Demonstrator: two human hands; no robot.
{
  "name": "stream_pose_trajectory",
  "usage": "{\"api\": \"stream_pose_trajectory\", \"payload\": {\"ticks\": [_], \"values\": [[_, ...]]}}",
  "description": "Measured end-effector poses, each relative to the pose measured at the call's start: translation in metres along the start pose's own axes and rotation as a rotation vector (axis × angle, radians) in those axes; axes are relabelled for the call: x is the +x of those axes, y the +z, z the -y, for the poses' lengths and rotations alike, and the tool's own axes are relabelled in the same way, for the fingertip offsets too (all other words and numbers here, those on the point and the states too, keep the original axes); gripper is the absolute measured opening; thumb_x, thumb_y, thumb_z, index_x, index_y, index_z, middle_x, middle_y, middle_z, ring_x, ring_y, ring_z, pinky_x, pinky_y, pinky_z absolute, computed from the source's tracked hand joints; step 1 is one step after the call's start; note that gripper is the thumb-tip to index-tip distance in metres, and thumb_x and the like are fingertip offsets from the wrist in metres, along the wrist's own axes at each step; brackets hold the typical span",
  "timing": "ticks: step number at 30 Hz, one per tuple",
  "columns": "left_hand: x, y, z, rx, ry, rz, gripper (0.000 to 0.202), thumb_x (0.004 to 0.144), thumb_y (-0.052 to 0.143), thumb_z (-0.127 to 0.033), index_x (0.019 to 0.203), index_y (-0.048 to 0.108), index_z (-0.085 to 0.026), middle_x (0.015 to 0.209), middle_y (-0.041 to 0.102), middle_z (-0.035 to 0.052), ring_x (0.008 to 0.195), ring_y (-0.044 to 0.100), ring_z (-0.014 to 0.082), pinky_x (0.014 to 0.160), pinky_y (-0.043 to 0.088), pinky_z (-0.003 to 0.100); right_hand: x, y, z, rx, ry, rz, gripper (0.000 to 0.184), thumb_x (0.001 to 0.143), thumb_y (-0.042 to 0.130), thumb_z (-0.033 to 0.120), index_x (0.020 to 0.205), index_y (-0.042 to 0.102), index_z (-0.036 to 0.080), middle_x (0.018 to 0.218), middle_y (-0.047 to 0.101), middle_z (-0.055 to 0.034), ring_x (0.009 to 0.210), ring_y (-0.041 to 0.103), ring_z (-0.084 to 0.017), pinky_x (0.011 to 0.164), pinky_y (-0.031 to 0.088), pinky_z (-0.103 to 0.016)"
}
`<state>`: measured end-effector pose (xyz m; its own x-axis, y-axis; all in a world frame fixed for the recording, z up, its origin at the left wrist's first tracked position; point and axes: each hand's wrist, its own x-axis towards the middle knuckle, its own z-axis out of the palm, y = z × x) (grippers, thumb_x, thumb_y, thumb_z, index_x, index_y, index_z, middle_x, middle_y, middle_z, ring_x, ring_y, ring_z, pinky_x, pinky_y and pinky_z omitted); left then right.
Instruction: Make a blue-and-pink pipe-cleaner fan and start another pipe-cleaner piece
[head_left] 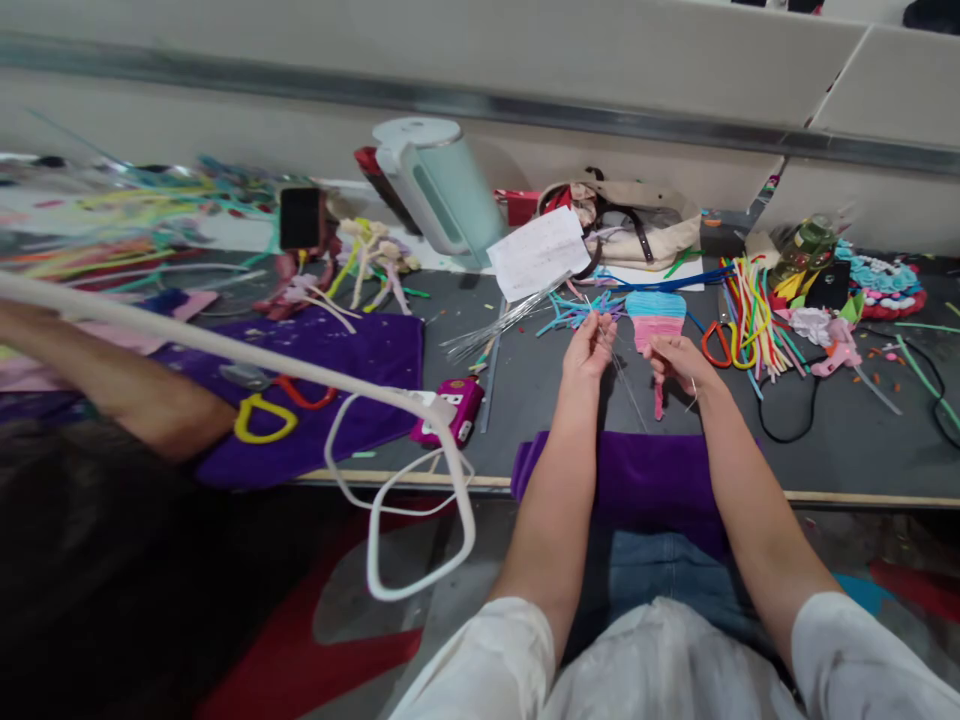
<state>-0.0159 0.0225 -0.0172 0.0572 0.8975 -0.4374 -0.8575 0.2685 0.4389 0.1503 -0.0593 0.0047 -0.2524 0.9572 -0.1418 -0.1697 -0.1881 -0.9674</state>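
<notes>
My left hand (589, 350) is closed in a pinch on thin silver wires (622, 375) that run down toward the table edge. My right hand (679, 362) is closed on the lower part of a pink and light blue pipe-cleaner piece (656, 318), whose pink stem hangs below my fingers. Both hands hover over the dark grey table (525, 420), just beyond a purple cloth (637, 475) draped over the edge near my lap.
Coloured pipe cleaners (754, 310), orange scissors (720, 345), a bundle of silver wires (502, 325), white paper (540, 250), a pale green jug (439, 185) and a magenta tool (457, 410) lie around. Another person's arm (112, 380) reaches in at left, beside yellow-and-red scissors (274, 410).
</notes>
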Motion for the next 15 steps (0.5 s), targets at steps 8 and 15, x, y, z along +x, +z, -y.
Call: {"api": "stream_pose_trajectory", "payload": {"ticks": [8,15], "values": [[-0.01,0.006,0.013,0.04,0.024,-0.056,0.017,0.093,0.055,-0.009,0.083,0.066,-0.016,0.061,0.067,-0.002,0.063,0.068,0.0064,0.085,0.056,0.02,0.01,0.021,-0.009,0.097,-0.02,-0.118,0.039,0.066,0.08,0.049,0.073,0.058,0.017,0.052,0.057,0.0062,0.036,0.038,-0.001,0.033,0.019,-0.014],[-0.02,0.013,0.018,0.05,-0.001,-0.084,0.015,0.094,0.055,-0.01,0.085,0.067,-0.014,0.065,0.066,-0.0013,0.063,0.067,0.0053,0.077,0.057,0.017,0.011,0.033,-0.017,-0.015,0.006,-0.103,0.024,0.064,0.076,0.032,0.071,0.06,0.016,0.049,0.059,0.0044,0.034,0.031,-0.001,0.034,0.017,-0.015]]}}
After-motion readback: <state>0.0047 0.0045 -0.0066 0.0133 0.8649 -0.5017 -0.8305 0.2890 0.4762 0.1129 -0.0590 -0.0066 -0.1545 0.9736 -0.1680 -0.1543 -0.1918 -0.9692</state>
